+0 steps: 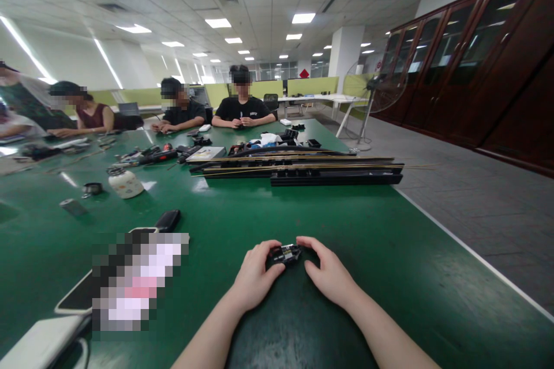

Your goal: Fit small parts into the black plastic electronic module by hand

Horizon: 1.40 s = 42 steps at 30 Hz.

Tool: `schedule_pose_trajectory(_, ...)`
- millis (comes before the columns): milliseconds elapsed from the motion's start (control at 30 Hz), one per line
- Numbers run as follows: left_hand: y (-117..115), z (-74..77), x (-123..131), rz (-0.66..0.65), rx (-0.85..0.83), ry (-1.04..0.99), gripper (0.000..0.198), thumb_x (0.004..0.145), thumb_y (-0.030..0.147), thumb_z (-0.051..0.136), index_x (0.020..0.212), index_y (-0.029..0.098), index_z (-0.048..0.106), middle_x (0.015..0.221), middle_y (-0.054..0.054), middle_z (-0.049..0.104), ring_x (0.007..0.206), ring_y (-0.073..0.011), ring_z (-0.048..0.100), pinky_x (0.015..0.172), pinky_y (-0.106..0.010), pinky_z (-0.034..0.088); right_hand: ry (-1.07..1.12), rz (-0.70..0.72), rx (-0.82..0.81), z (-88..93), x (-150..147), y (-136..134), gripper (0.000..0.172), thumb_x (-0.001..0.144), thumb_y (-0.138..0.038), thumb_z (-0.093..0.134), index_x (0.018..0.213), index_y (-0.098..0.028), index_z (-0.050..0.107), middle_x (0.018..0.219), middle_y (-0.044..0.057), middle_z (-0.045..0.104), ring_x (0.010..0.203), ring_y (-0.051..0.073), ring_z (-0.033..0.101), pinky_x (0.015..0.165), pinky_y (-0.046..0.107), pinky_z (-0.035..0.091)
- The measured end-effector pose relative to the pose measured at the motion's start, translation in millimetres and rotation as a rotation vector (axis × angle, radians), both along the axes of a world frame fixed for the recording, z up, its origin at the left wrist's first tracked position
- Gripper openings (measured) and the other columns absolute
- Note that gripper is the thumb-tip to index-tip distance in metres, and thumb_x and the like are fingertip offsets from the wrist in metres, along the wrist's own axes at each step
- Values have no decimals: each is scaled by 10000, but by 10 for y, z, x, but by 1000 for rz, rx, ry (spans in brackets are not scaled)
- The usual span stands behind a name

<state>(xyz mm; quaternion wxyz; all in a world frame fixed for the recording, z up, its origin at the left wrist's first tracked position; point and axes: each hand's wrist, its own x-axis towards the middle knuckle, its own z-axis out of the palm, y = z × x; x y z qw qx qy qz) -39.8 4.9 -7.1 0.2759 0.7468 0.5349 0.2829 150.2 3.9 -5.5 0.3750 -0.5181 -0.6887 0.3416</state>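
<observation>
A small black part with a bit of metal on it rests on the green table close in front of me. My left hand curls round its left end, thumb and fingers closed on it. Its right end is pinched by the fingertips of my right hand. Both forearms reach in from the bottom edge. The underside of the part is hidden by my fingers.
Long black rails with thin rods lie across the table's middle. A white jar, a small black case, a phone and tools lie to the left. Several people sit at the far end. A fan stands on the floor at right.
</observation>
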Motion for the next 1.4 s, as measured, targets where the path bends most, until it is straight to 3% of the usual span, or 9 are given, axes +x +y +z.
schedule_pose_trajectory(200, -14, 29, 14, -13, -59, -62, 394, 715, 256, 548, 1100, 221, 471, 1084, -47, 553, 977, -181, 497, 879, -331, 379, 161, -21, -69, -37, 20, 60, 432, 678, -68, 412, 1062, -205, 557, 1092, 37, 617, 1059, 168, 538, 980, 362, 357)
schedule_pose_trajectory(333, 3, -1, 2, -25, -62, -112, 390, 705, 255, 557, 1086, 227, 480, 1060, -45, 566, 956, -185, 512, 871, -343, 387, 218, -34, -67, 0, 12, 52, 267, 782, -220, 444, 1003, -210, 592, 1054, 46, 635, 1021, 191, 559, 940, 373, 389)
schedule_pose_trajectory(433, 13, -27, -6, -33, -70, -143, 386, 708, 258, 554, 1086, 228, 482, 1055, -44, 570, 948, -185, 518, 866, -344, 393, 152, -11, 11, 33, -10, 15, 238, 774, -293, 512, 981, -236, 615, 1031, 41, 639, 1002, 205, 561, 914, 370, 401)
schedule_pose_trajectory(600, 10, -50, 0, -70, -77, -142, 386, 715, 269, 555, 1092, 236, 478, 1082, -40, 557, 972, -183, 502, 881, -337, 384, 6, 67, 127, 20, -31, -21, 246, 703, -271, 619, 948, -256, 639, 1036, 46, 631, 1009, 213, 544, 910, 378, 392)
schedule_pose_trajectory(967, 9, -36, 8, -83, -53, -90, 382, 706, 266, 565, 1079, 242, 490, 1071, -32, 559, 971, -184, 495, 871, -333, 384, -109, 81, 99, 61, -36, -32, 203, 653, -208, 653, 848, -264, 663, 1022, 36, 645, 1005, 230, 540, 912, 413, 356)
schedule_pose_trajectory(1400, -10, 7, 11, -86, -74, -80, 396, 699, 253, 564, 1087, 246, 482, 1075, -27, 558, 965, -176, 497, 871, -319, 382, 143, 44, -32, 33, 7, 23, 197, 690, -238, 629, 886, -221, 637, 1038, 47, 631, 1025, 209, 541, 948, 374, 353)
